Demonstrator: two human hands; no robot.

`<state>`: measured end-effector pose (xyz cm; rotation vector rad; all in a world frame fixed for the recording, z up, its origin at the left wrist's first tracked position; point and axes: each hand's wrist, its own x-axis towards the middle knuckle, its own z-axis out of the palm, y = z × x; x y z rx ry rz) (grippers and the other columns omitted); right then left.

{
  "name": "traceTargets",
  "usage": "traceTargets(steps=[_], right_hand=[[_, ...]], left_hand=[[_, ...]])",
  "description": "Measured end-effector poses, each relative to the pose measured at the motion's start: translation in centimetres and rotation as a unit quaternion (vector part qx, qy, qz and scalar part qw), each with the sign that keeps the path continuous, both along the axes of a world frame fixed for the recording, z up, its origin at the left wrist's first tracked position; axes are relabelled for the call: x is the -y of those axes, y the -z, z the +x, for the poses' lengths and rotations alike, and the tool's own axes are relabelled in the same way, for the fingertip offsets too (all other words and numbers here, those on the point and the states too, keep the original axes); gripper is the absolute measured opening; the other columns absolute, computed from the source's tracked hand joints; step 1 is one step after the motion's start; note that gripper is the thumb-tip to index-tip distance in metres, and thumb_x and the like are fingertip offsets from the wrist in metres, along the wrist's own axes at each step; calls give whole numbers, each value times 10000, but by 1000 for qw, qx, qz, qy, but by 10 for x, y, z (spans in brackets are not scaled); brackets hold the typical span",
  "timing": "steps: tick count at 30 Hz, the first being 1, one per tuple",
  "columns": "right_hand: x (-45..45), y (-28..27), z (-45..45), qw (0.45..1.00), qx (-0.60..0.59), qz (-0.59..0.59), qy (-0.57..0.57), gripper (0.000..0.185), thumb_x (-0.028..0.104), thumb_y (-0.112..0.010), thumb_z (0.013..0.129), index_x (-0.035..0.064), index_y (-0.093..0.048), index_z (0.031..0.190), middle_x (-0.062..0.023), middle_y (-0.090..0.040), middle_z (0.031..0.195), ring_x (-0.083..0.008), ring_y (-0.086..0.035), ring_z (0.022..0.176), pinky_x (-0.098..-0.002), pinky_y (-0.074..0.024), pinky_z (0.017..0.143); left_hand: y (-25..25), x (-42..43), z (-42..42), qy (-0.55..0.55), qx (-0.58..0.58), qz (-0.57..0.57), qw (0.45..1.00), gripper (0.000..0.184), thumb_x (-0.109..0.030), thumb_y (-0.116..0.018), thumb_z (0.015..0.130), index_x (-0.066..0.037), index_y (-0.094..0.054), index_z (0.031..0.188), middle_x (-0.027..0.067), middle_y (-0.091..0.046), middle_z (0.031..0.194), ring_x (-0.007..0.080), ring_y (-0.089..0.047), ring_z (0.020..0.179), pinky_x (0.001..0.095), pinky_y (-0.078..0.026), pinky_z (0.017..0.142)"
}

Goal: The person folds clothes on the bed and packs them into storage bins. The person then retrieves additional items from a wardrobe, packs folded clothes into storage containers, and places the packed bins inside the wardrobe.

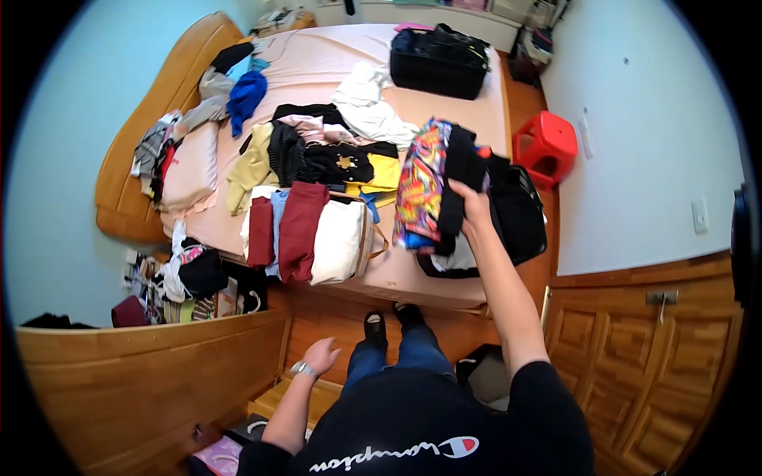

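My right hand (474,208) reaches out over the bed and is closed on the edge of a black folded garment (459,178). A brightly patterned folded garment (421,186) lies against that black one on its left. Under and behind my right hand is an open black bag (520,214), with a bit of white cloth showing inside. My left hand (321,357), with a watch at the wrist, hangs low beside my body and away from the bed. Its fingers are stretched out and hold nothing.
On the bed stand an upright row of folded clothes (302,234), a loose clothes pile (317,151), white cloth (369,103) and a black storage box (440,63). A red stool (546,148) is at the right. A wooden panel (151,373) rises at the lower left.
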<state>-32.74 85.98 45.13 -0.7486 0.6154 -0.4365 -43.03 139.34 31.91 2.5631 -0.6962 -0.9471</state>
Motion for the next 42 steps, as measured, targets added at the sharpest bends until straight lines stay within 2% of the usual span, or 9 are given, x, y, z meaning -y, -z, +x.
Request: traceTargets(steps=[9, 12, 19, 28, 30, 31, 35, 40, 42], right_hand=[[81, 83, 235, 988, -21, -149, -46, 662, 103, -871, 749, -65, -544, 1300, -195, -705, 1104, -304, -739, 869, -425, -638, 760], [69, 121, 255, 721, -528, -448, 21, 1290, 495, -901, 713, 36, -76, 1592, -274, -416, 1499, -420, -507, 1344, -563, -506, 1023], [-11, 264, 262, 472, -494, -604, -411, 752, 533, -457, 1026, 332, -110, 1663, -181, -76, 1724, -506, -85, 1554, -678, -217, 1197], [83, 417, 276, 164, -114, -850, -488, 500, 335, -506, 1025, 124, -520, 1477, -159, -497, 1537, -323, -480, 1402, -460, -436, 1125], [43, 353, 251, 336, -223, -830, -386, 465, 235, -480, 1029, 25, -546, 1438, -236, -465, 1543, -412, -440, 1415, -490, -346, 1192], [58, 353, 244, 295, 27, -888, -353, 546, 208, -520, 988, 48, -482, 1509, -218, -429, 1583, -411, -394, 1455, -510, -285, 1229], [-52, 261, 131, 525, -134, -746, -387, 401, 98, -595, 958, -65, -607, 1325, -293, -628, 1304, -432, -598, 1216, -476, -463, 1076], [-180, 323, -21, 505, 39, -580, -638, 280, 106, -654, 926, -32, -672, 1169, -87, -696, 915, -218, -658, 824, -341, -548, 768], [-306, 211, -64, 314, 18, -440, -841, 359, 173, -690, 962, -54, -653, 1237, -127, -740, 1093, -209, -692, 999, -339, -542, 893]], left_hand=[[-11, -138, -283, -428, -32, 87, 899, 366, -284, -736, 869, -12, -714, 1113, 252, -709, 948, 424, -699, 909, 499, -558, 830], [4, -92, -328, -467, -154, 74, 867, 325, -282, -728, 875, -21, -702, 1067, 239, -698, 919, 407, -687, 873, 497, -551, 801], [51, -37, -374, -532, -268, 98, 797, 250, -278, -709, 888, -41, -676, 960, 210, -674, 851, 368, -658, 788, 491, -532, 734], [29, -3, -423, -574, -235, 87, 780, 281, -335, -633, 986, -58, -679, 986, 149, -690, 853, 284, -648, 766, 420, -534, 696], [24, 22, -416, -658, -96, 32, 746, 396, -417, -656, 976, -47, -665, 1119, 193, -732, 990, 326, -716, 872, 452, -564, 756], [37, 32, -425, -724, -104, -38, 681, 454, -439, -642, 986, -37, -662, 1198, 202, -737, 1091, 330, -725, 995, 435, -575, 837], [38, 49, -417, -746, -92, -74, 655, 434, -419, -658, 966, -25, -665, 1149, 192, -733, 1034, 343, -706, 933, 447, -553, 807], [59, 73, -436, -767, -121, -88, 623, 346, -380, -662, 909, -38, -707, 873, 209, -684, 818, 371, -672, 798, 463, -519, 712], [53, 72, -442, -769, -100, -72, 627, 359, -391, -669, 887, -42, -702, 810, 219, -677, 793, 366, -678, 813, 459, -527, 733]])
